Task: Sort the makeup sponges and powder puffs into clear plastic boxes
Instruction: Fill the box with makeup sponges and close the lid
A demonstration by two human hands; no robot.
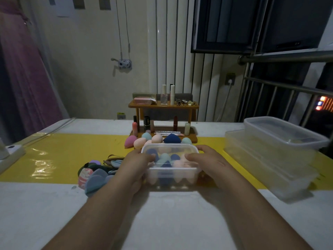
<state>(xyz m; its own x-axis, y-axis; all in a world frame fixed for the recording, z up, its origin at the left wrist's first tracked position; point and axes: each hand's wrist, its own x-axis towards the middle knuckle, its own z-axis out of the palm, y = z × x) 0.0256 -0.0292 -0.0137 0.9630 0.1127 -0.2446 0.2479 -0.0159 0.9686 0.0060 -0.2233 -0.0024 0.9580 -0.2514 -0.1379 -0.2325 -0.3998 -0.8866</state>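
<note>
The clear box (171, 175) sat mid-table on the near edge of the yellow strip (63, 156), its long axis running left to right across the person's front, lid (169, 147) up and level. Both hands clasped it: the left hand (134, 165) curled round the left end, the right hand (210, 163) round the right end, and the fingers (194, 156) lay across the lid over the sponges (164, 157) packed inside. The forearms (100, 210) reached in from the near edge, wrists low. Just behind the box lay loose sponges (156, 138) — powder puffs (96, 179) were heaped beside the left hand.
</note>
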